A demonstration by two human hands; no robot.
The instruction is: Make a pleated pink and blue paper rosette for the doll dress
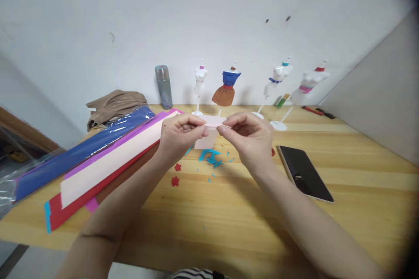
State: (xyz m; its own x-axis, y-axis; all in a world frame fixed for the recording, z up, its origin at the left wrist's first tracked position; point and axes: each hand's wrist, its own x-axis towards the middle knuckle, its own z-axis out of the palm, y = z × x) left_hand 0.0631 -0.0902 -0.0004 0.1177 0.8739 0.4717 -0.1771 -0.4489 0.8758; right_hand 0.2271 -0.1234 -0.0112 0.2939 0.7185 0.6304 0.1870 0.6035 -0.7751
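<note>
Between both hands I hold a small piece of pale pink paper (206, 138), its upper edge folded or curled over. My left hand (181, 133) pinches it at the left end, and my right hand (250, 137) pinches the right end. Below it on the table lie torn blue paper scraps (210, 158). Two red flower-shaped cutouts (175, 181) rest to the lower left. Behind the hands stands a mini dress form (230, 80) wearing a blue top and brown skirt.
Strips of coloured paper (108, 163) and a plastic-wrapped blue pack (88, 152) cover the left side. A flask (163, 87), brown cloth (116, 104) and white dress forms (200, 79) stand along the wall. A phone (304, 172), glue stick (283, 100) and red-black tool (317, 111) lie right.
</note>
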